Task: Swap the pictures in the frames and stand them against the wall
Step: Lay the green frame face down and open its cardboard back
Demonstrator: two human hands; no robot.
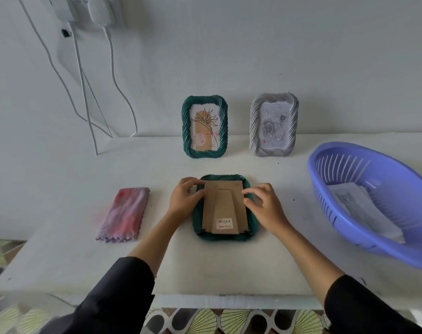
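Observation:
A dark green frame (252, 225) lies face down in the middle of the table, its brown cardboard back (225, 208) with a fold-out stand and a barcode sticker facing up. My left hand (184, 198) grips the frame's upper left edge, fingertips at the back's top left corner. My right hand (265, 206) touches the back's right edge with curled fingers. Against the wall stand a second green frame (204, 126) with a line drawing of a flower and a grey frame (273, 125) with a pale rose picture.
A folded pink and purple cloth (124, 214) lies to the left of the flat frame. A blue plastic basket (378, 198) with sheets of paper in it sits at the right. White cables (89, 97) hang down the wall at the back left. The table's front edge is near me.

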